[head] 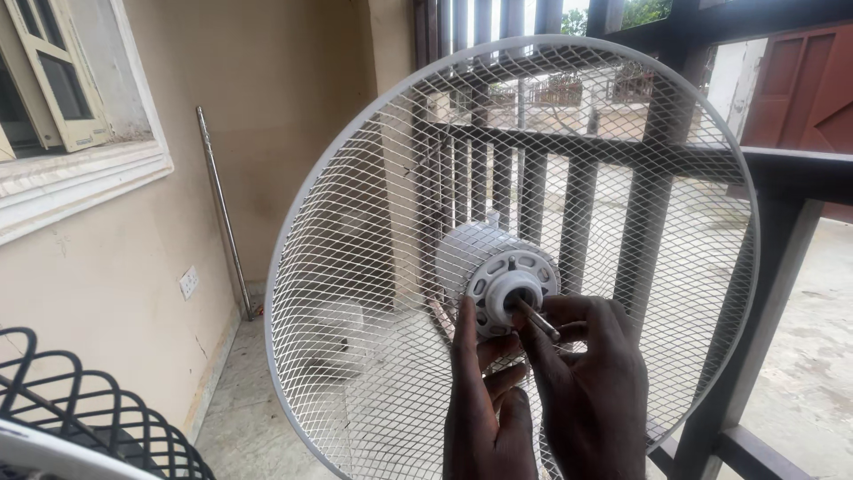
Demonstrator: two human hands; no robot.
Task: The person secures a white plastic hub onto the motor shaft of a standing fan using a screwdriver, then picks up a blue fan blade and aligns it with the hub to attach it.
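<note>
Here, from the head camera: a white wire-mesh fan guard [373,267], round and upright, filling the middle of the frame, with the white motor housing [484,258] at its centre and a bare metal shaft [538,319] poking out toward the viewer. Left hand [487,409] below the hub, fingers curled loosely, thumb up against the ringed front of the housing. Right hand [593,382] just beside it, thumb and forefinger pinched on the shaft. Behind, dark metal railing [640,151]; at left, a beige wall [115,267] with a window frame [62,80], a thin metal rod [222,213] leaning in the corner, and a dark curved grille [98,418] low in the corner.
</note>
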